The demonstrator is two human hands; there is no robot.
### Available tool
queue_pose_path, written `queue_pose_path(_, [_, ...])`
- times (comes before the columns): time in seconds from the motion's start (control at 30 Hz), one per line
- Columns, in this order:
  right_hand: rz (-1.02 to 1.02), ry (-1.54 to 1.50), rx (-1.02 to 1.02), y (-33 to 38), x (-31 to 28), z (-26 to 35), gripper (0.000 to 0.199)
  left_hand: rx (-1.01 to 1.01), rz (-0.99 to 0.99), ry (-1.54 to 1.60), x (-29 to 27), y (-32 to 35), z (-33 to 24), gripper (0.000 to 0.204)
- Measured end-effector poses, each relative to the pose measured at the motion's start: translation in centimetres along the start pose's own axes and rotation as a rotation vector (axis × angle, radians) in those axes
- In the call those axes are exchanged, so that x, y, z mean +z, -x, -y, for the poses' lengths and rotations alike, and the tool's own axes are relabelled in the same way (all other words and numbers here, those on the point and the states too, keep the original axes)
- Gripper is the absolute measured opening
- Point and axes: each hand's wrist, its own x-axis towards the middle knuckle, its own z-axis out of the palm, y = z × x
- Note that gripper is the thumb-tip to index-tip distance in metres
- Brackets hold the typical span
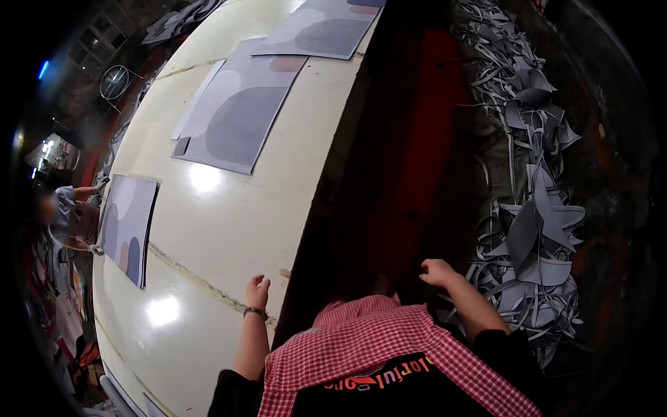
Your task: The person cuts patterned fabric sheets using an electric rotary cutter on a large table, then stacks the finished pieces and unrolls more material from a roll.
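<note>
Left hand rests curled and empty on the cream counter; right hand hangs loosely closed over shadowed floor, its fingers holding nothing.

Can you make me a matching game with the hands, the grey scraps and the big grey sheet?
Things:
1. left hand
2. right hand
3. pile of grey offcut strips
4. large grey printed sheet

Places:
A. lying flat on the cream table, far from the hands
B. heaped on the floor to the right
C. over the cream table's near edge
D. raised over the dark gap beside the table

Pairs: 1-C, 2-D, 3-B, 4-A
</note>
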Motion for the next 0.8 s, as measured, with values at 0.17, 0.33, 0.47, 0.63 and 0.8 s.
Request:
queue_pose_path(0.17, [-0.261,-0.258,0.158,-2.0,-3.2,-5.4,0.04,0.001,0.024,-0.096,6.0,-7.2,-7.7,0.04])
queue_pose_path(0.33, [-0.122,-0.477,0.126,-4.9,-3.2,-7.5,0.039,-0.2,-0.093,0.055,9.4,-17.9,-10.4,0.056])
queue_pose_path(0.47, [-0.043,-0.799,0.19,-10.6,-2.8,-14.1,0.038,-0.264,-0.252,-0.034,10.3,-26.9,-11.6,0.066])
queue_pose_path(0.63, [0.051,-0.541,0.394,-21.9,-6.6,-26.4,0.031,-0.547,-0.547,0.915,10.5,-36.8,-14.7,0.039])
queue_pose_path(0.8, [-0.081,-0.148,0.53,-28.4,-21.1,-26.4,0.027,-0.643,-0.813,0.969,9.2,-42.0,-17.6,0.027])
